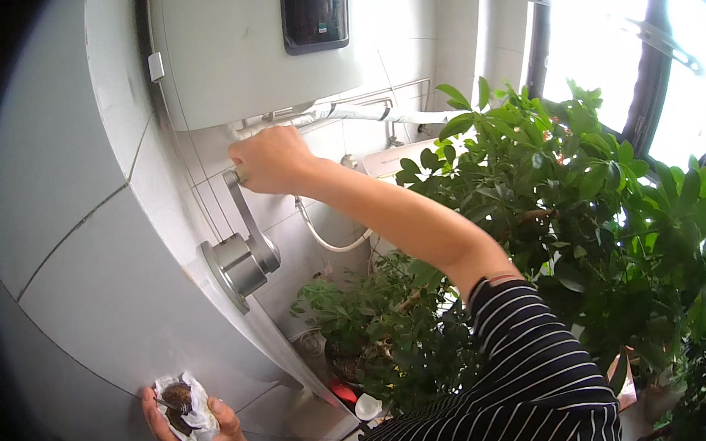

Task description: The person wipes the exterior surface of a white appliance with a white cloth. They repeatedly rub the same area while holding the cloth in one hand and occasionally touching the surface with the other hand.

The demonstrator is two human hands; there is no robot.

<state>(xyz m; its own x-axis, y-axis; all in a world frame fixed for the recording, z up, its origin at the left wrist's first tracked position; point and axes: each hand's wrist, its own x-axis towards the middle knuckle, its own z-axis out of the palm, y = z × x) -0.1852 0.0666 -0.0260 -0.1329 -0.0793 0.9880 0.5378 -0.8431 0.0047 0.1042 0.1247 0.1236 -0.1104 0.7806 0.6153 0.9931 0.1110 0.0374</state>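
Observation:
My right hand (274,159) is closed around the knob at the end of the metal crank arm (245,208) of a wall-mounted hand winder (239,263). The crank arm points up from the silver drum. Two thin wires (204,196) run up the tiled wall from it. At the lower left, my left hand (188,428) cups a crumpled white wrapper (205,419). A brown lumpy item (177,397) lies in the wrapper, with a thin stick or utensil across it. What the item is, I cannot tell.
A wall-mounted water heater (247,46) with wrapped pipes (330,114) and a white hose (330,243) hangs above. Leafy potted plants (555,201) crowd the right, near bright windows (595,25). A white scoop-like container (368,406) and a red object (342,390) lie low down.

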